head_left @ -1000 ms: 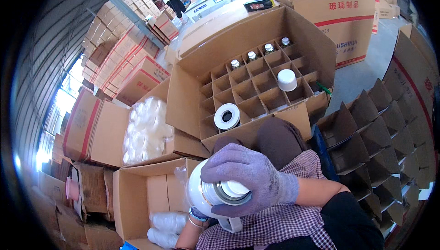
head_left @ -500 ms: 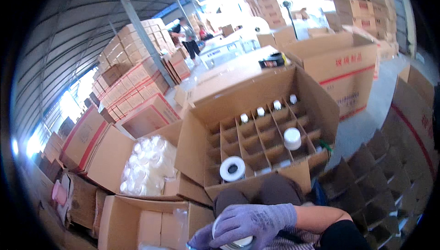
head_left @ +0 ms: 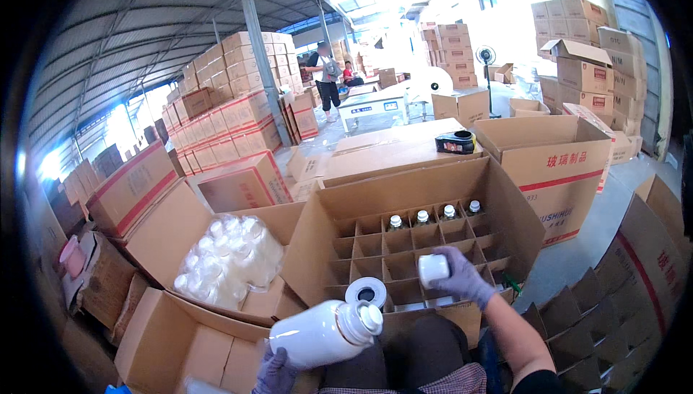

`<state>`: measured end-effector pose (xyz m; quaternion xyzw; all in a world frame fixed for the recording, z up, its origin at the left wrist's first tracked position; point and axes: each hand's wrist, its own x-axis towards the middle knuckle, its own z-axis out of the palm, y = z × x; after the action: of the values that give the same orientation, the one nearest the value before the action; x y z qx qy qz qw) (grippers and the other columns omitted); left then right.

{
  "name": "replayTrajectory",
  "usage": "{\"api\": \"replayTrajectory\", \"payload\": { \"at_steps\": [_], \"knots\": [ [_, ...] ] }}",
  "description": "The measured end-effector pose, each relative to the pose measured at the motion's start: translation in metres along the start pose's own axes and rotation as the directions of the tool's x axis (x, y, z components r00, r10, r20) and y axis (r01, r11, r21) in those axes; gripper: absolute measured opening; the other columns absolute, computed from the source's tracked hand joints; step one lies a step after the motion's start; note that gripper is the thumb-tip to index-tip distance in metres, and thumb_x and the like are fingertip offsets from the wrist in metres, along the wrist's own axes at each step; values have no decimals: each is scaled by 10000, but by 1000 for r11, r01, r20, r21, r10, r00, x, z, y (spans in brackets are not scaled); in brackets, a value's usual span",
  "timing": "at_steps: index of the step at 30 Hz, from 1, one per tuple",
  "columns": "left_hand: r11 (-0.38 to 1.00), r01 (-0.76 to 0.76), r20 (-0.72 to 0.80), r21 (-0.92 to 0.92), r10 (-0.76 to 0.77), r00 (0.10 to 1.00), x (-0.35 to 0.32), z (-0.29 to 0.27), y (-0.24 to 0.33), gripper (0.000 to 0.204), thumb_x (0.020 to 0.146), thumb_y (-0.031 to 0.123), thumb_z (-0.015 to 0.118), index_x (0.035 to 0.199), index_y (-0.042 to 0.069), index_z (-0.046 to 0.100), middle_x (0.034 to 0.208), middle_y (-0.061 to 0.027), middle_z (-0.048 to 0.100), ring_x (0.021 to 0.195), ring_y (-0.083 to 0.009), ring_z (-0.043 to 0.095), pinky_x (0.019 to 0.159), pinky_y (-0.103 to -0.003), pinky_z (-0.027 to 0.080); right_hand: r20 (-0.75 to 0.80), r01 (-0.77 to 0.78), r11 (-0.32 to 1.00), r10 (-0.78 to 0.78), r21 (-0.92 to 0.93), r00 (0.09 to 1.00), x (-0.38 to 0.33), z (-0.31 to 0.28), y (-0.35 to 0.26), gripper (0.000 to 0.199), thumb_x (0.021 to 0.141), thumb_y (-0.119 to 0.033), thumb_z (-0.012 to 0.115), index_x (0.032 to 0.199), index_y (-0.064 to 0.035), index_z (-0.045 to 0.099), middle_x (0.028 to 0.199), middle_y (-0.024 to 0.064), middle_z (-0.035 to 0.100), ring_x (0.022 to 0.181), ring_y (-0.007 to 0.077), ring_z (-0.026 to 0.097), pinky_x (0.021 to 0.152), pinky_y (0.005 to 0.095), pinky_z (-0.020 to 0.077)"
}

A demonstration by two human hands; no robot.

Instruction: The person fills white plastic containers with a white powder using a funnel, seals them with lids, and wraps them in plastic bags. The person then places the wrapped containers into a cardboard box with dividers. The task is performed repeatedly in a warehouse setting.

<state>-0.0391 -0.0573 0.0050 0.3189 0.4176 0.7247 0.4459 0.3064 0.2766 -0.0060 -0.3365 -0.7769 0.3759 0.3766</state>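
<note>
My left hand point(head_left: 275, 371), in a grey-purple glove, grips the lower end of a large glossy white bottle point(head_left: 310, 338). The bottle lies tilted over my lap, its white-topped neck toward the right. My gloved right hand point(head_left: 468, 280) has its fingers closed around a small white cylinder point(head_left: 433, 270), held above the divided carton point(head_left: 404, 183). What the cylinder is I cannot make out. Several bottles with white caps point(head_left: 423, 216) stand in the carton's far row of cells. A white ring-shaped roll point(head_left: 367, 293) sits at the carton's near left.
Left of the carton, a box holds plastic-wrapped white bottles point(head_left: 234, 257). Nearer, another open carton point(head_left: 184, 351) stands by my left arm. Cardboard dividers point(head_left: 592, 307) lie at the right. A black tape dispenser point(head_left: 455, 142) rests behind the carton. Far off, a person point(head_left: 326, 80) stands near stacked boxes.
My hands, together on a white item at my lap before, have parted. The left brings up the bottle; the right has reached to the carton and taken hold of the white cylinder. My view has shifted.
</note>
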Motion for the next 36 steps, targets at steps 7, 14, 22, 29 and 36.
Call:
{"api": "replayTrajectory", "payload": {
  "at_steps": [7,14,22,29,36],
  "knots": [
    [987,-6,-4,160,7,1000,16,13,8,483,944,263,691,1313,-27,573,1241,-120,661,1131,-250,634,993,-414,497,215,714,684,-683,-148,699,-64,37,-124,645,792,-225,822,1351,-133,514,1463,217,443,1328,390,499,1044,444,479],
    [256,-738,617,625,417,667,-5,78,56,374,728,285,881,951,15,749,1174,-201,708,1000,-335,706,896,-390,544,362,-444,823,317,354,877,-101,71,-97,483,970,-405,528,1333,-87,528,1203,176,638,1103,319,642,939,433,529],
    [448,-749,794,488,128,594,45,88,82,263,783,170,820,942,-6,709,1285,-183,660,1229,-378,610,1027,-453,485,-75,-101,970,121,222,990,-120,106,-51,546,907,-250,694,1361,-21,493,1318,219,543,1251,343,546,1062,434,442],
    [830,-404,909,385,-264,323,110,75,-28,256,877,205,751,780,11,614,1104,-152,689,1129,-285,629,1002,-402,473,174,333,938,-345,95,922,-102,87,-114,426,874,-206,679,1265,-53,609,1237,171,639,1188,351,581,1078,456,410],
    [237,-477,491,847,-4,871,208,49,-127,678,828,620,699,1227,75,630,1354,-167,577,1263,-353,537,1092,-472,407,154,305,950,-292,-64,944,-103,97,-91,315,909,-273,659,1177,-108,670,1088,123,671,1094,325,621,1110,526,365]
  ]
}}
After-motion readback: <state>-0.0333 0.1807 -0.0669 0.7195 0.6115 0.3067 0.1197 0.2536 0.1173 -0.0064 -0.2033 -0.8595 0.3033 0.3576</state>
